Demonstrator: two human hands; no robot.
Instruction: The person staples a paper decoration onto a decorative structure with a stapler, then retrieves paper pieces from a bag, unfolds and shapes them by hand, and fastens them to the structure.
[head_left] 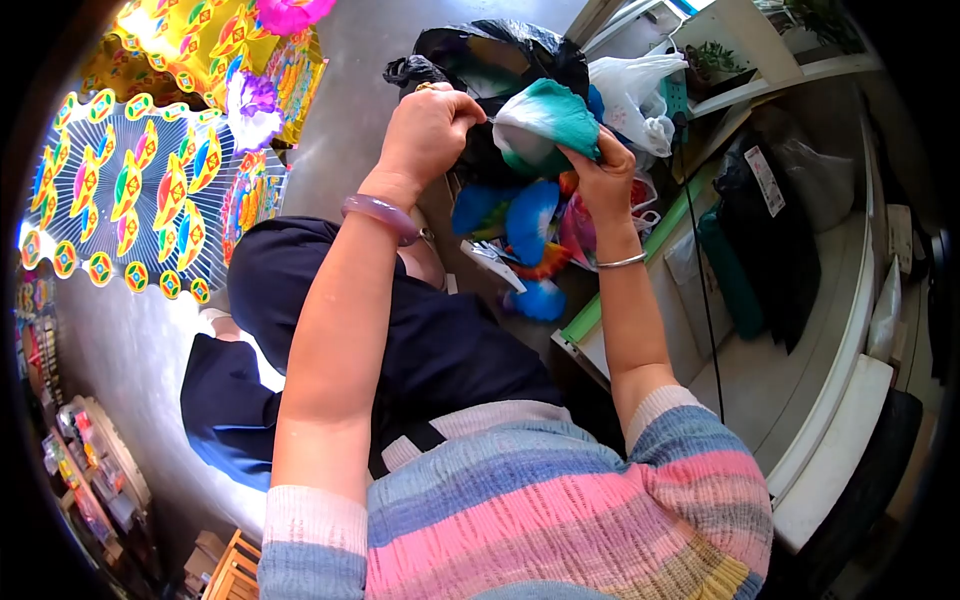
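A teal-and-white petal-like piece (545, 120), thin and cupped like part of an artificial flower, is held up between my hands. My right hand (605, 165), with a silver bracelet at the wrist, pinches its lower right edge between thumb and fingers. My left hand (430, 130), with a purple bangle and a ring, is closed with its fingertips at the white left end; the exact grip is partly hidden. Just behind is a black plastic bag (500, 50). Blue, green and orange petal-like pieces (533, 222) lie below, beside a small white box (492, 262) with thin pale pieces in it.
A white plastic bag (640, 90) sits at the upper right. Along the right runs a pale cabinet with a green edge (580, 320), a black cord (700, 250) crossing in front. Colourful patterned decorations (130, 190) stand at left. My dark-clothed legs (440, 330) are below.
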